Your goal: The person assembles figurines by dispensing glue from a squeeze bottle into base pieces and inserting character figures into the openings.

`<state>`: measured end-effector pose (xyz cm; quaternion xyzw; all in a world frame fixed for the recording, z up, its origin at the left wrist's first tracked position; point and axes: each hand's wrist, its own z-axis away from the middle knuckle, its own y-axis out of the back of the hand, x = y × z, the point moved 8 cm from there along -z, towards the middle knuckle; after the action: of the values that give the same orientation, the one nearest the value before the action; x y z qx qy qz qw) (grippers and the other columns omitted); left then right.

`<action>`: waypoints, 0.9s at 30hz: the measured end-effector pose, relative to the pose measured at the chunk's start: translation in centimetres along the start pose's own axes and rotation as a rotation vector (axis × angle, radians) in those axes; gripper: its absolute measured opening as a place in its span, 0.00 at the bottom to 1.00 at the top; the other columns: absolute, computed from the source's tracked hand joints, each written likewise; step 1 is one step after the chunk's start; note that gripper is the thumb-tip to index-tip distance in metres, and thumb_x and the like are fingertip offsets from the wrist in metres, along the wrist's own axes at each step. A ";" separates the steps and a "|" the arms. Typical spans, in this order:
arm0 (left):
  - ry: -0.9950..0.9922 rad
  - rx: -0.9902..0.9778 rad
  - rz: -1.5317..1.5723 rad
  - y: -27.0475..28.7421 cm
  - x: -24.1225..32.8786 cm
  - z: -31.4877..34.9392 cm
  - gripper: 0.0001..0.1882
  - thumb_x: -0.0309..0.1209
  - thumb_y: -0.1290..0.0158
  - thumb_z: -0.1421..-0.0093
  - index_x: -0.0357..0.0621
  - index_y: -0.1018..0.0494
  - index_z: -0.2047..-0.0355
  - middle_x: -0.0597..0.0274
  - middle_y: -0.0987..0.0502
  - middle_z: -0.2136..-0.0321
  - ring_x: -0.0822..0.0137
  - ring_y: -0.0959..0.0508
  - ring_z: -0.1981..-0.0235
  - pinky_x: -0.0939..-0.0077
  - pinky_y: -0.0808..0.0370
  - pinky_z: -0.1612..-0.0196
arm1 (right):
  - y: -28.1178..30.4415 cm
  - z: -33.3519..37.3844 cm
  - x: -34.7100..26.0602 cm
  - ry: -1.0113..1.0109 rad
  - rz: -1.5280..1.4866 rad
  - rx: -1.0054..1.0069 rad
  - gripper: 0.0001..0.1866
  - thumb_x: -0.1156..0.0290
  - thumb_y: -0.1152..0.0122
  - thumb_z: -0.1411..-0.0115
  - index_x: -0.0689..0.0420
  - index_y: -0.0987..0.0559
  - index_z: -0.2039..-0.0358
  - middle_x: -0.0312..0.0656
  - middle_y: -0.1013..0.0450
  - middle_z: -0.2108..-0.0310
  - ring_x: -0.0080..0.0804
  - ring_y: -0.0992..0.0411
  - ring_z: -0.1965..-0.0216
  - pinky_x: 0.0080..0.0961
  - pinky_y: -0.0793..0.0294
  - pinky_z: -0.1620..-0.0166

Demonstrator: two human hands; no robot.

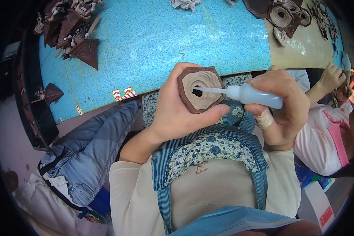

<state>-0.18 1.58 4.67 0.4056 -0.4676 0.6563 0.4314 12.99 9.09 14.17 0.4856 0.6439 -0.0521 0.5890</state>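
My left hand (171, 108) grips a brown, roughly hexagonal hollow piece (203, 104) by its rim, its beige, layered inside facing up. A dark hole sits in the middle of that inside. Between thumb and fingers of my right hand (289, 98), a translucent squeeze bottle (257, 96) lies nearly level, its thin white nozzle pointing left across the piece. The nozzle's tip is at the hole's edge; whether it touches cannot be told. A beige tape or bandage (264, 119) wraps my right thumb. Both hands are above my lap, just off the table's near edge.
Brown pointed pieces with small figures (83, 53) pile up at the far left of the blue table (165, 47). More hollow brown pieces (281, 17) lie on a beige mat (303, 51) at far right. A neighbour's jeans (94, 145) are close on my left, another person's hand (331, 78) on my right.
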 end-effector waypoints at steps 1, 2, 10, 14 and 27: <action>-0.020 0.014 -0.054 0.3 0.1 0.0 0.36 0.31 0.31 0.60 0.38 0.40 0.54 0.59 0.26 0.62 0.71 0.25 0.60 0.76 0.28 0.56 | 0.2 0.2 0.5 -0.035 -0.067 0.036 0.21 0.62 0.32 0.51 0.65 0.27 0.66 0.47 0.28 0.71 0.34 0.30 0.70 0.26 0.32 0.65; -0.041 0.029 -0.110 0.7 0.4 0.0 0.36 0.31 0.30 0.60 0.37 0.40 0.54 0.58 0.26 0.62 0.70 0.25 0.60 0.75 0.28 0.56 | 0.1 0.2 0.7 -0.032 -0.072 0.038 0.21 0.62 0.32 0.51 0.65 0.27 0.66 0.47 0.28 0.71 0.34 0.30 0.70 0.26 0.32 0.65; -0.452 0.142 -0.775 2.5 6.5 0.4 0.42 0.29 0.33 0.58 0.34 0.43 0.45 0.53 0.30 0.57 0.62 0.28 0.55 0.73 0.31 0.51 | -0.5 -1.1 8.1 -0.263 -0.706 0.198 0.21 0.73 0.36 0.47 0.65 0.30 0.54 0.44 0.27 0.60 0.30 0.27 0.61 0.27 0.29 0.53; -0.635 0.218 -0.995 3.4 7.8 1.0 0.42 0.27 0.37 0.57 0.33 0.44 0.43 0.45 0.33 0.53 0.50 0.32 0.52 0.61 0.37 0.47 | -2.7 -4.2 8.6 -0.122 -0.598 0.156 0.19 0.77 0.39 0.46 0.65 0.29 0.53 0.42 0.26 0.57 0.29 0.26 0.60 0.27 0.29 0.52; -0.856 0.515 -0.437 6.5 7.8 0.9 0.40 0.16 0.38 0.56 0.42 0.49 0.47 0.46 0.36 0.49 0.59 0.31 0.48 0.67 0.30 0.47 | -1.6 -10.0 7.4 0.063 0.476 0.204 0.20 0.77 0.46 0.51 0.56 0.27 0.54 0.45 0.30 0.56 0.44 0.29 0.60 0.33 0.28 0.56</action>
<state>-8.51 0.93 10.46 0.8168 -0.3303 0.4211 0.2156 6.03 18.79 10.39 0.6817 0.5209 0.0388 0.5123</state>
